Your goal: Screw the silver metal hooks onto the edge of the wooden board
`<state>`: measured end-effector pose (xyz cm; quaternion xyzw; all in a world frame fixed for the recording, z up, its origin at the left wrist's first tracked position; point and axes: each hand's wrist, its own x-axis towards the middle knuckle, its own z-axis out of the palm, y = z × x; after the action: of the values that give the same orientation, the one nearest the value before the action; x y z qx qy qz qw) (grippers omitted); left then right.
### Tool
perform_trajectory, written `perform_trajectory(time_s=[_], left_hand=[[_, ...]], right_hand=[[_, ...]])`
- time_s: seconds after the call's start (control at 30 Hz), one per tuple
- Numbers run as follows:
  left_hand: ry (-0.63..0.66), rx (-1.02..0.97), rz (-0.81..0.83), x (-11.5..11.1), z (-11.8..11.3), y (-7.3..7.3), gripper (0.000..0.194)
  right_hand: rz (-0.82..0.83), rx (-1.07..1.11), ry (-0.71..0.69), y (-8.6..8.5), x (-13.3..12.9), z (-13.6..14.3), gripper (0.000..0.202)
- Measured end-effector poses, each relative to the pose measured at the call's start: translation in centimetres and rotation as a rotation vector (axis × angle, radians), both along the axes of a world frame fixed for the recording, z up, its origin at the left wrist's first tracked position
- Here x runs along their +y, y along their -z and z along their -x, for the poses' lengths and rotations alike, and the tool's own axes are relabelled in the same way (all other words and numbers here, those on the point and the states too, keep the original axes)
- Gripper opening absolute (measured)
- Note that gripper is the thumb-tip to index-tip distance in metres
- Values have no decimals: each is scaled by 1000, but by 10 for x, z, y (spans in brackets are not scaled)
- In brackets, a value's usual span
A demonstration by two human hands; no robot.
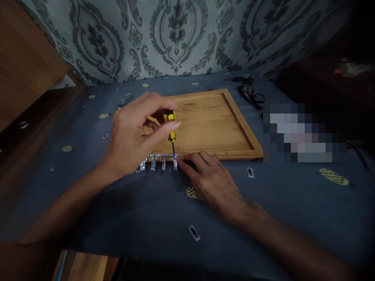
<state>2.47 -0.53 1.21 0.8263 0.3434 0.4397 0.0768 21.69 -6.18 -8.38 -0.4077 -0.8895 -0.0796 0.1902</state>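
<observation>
My left hand (133,130) is closed around the handle of a yellow and black screwdriver (172,127), which stands nearly upright. Its shaft points down to the right end of a silver metal hook rail (159,156) with several hooks. The rail lies along the near edge of a shallow wooden frame with a panel (202,125). My right hand (215,179) has its fingers bent at that edge, with a fingertip against the rail's right end. Something dark shows between its fingers, too dim to make out.
Dark blue patterned cloth (131,218) covers the surface below. Eyeglasses (252,95) lie beyond the frame's far right corner. Small metal pieces (125,99) rest behind my left hand. A patterned curtain (175,39) hangs at the back, and a pixelated patch hides part of the right.
</observation>
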Motion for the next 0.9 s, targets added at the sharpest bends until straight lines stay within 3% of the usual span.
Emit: perform_trajectory(time_s=[0.47,0.7,0.9], left_hand=[[2,39,-17,0,1,-3,11],[15,-4,79,1,2,-2,18],[-9,-3,65,2,1,-1,12]], right_hand=[[22,6,1,0,0,0,37],[17,20,-10,1,2,0,35],[11,17,-11,0,1,0,35]])
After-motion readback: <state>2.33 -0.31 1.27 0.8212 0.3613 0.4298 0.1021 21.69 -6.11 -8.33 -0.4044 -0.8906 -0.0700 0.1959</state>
